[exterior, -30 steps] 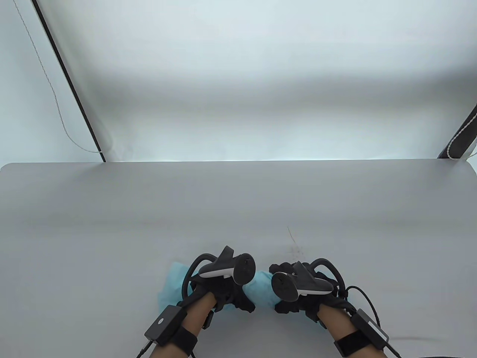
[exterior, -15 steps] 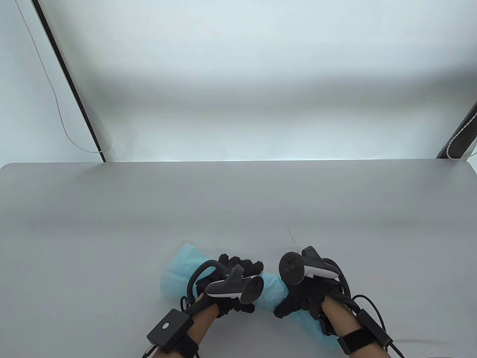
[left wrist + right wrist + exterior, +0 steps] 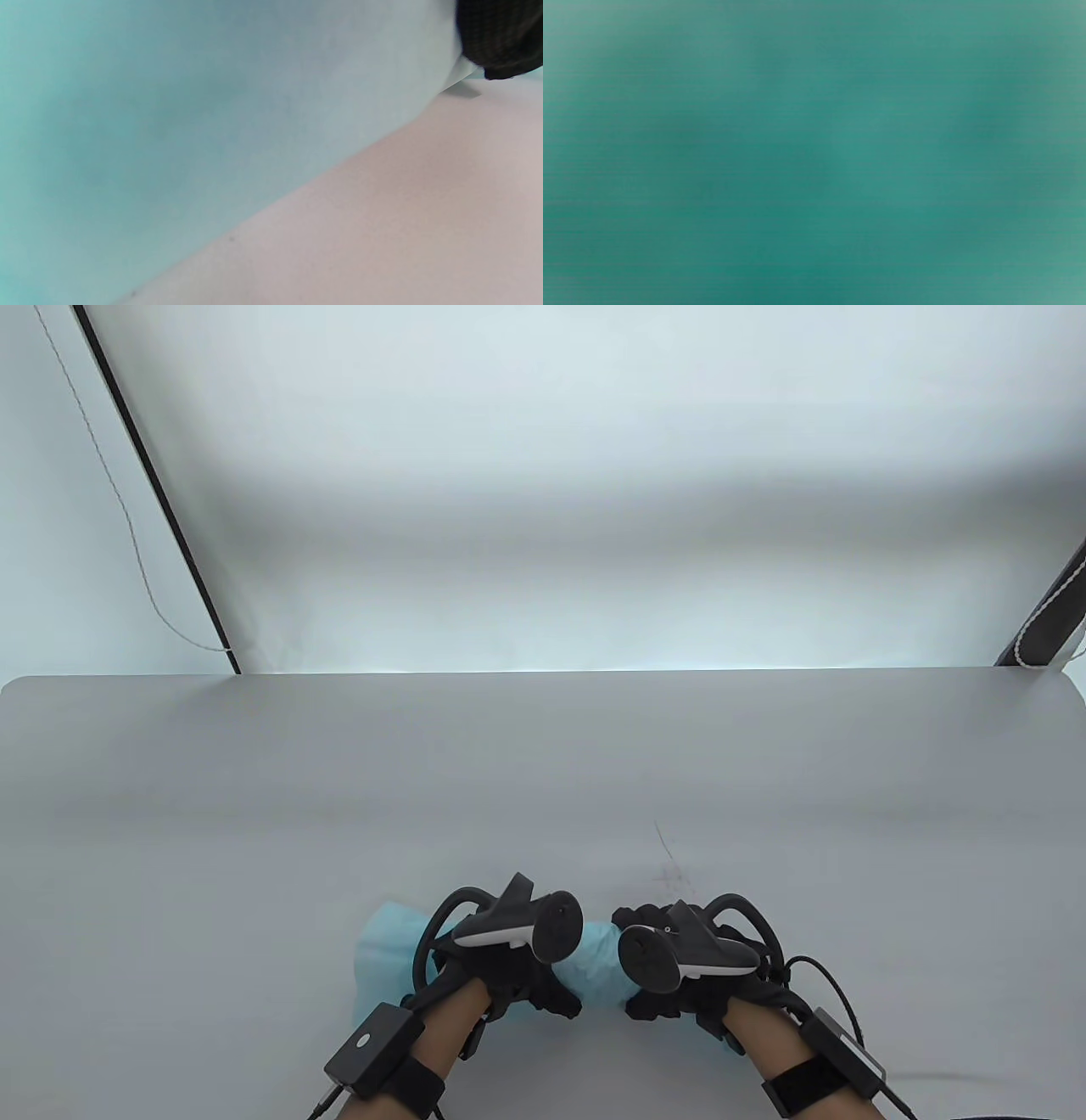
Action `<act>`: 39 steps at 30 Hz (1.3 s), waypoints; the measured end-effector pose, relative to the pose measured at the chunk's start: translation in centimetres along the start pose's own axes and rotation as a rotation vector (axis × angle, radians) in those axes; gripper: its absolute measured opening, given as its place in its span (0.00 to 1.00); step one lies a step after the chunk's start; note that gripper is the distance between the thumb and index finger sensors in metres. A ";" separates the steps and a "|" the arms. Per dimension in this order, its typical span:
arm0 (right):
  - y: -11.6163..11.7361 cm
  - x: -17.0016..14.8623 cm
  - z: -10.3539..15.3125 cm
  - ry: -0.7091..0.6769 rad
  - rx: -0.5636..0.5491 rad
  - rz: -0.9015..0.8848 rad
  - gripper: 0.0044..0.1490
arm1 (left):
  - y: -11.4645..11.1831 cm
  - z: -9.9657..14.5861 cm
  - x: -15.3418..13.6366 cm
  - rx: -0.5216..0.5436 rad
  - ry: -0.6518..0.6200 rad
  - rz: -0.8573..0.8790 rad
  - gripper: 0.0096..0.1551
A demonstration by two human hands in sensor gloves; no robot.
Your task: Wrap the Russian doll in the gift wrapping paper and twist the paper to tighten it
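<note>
A bundle of light blue wrapping paper [image 3: 598, 963] lies near the table's front edge; the doll inside is hidden. My left hand [image 3: 530, 988] grips the bundle's left part, with a loose paper end [image 3: 382, 954] fanning out to its left. My right hand [image 3: 657, 997] grips the right part. Trackers on both hands hide most of the fingers. The left wrist view shows blue paper [image 3: 169, 127] close up over the table, with a gloved fingertip [image 3: 496, 38] at the top right. Blurred blue-green paper [image 3: 814, 152] fills the right wrist view.
The grey table [image 3: 543, 780] stretches wide beyond the hands. A dark scratch mark [image 3: 666, 857] sits just beyond the right hand. Cables run from both wrist boxes toward the front edge.
Half a second ago the hands were rolled in opposite ways, the bundle slanting with its left end raised. Now both have rolled back to the pose of one second ago.
</note>
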State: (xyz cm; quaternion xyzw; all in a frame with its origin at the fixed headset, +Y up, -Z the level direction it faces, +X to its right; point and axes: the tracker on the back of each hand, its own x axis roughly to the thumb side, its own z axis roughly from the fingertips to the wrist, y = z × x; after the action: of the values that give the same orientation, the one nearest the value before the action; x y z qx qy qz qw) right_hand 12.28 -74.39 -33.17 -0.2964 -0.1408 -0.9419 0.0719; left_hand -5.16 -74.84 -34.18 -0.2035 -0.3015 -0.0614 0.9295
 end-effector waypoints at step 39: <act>0.6 -3.2 -0.3 0.065 0.228 -0.356 0.70 | -0.7 -0.1 0.6 0.197 -0.022 -0.081 0.70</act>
State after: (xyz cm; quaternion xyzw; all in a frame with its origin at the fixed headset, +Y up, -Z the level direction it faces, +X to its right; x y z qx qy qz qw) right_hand 14.84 -74.88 -35.10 -0.2261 -0.2942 -0.9268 -0.0577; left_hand -4.81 -75.49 -33.65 -0.0992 -0.3242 -0.0667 0.9384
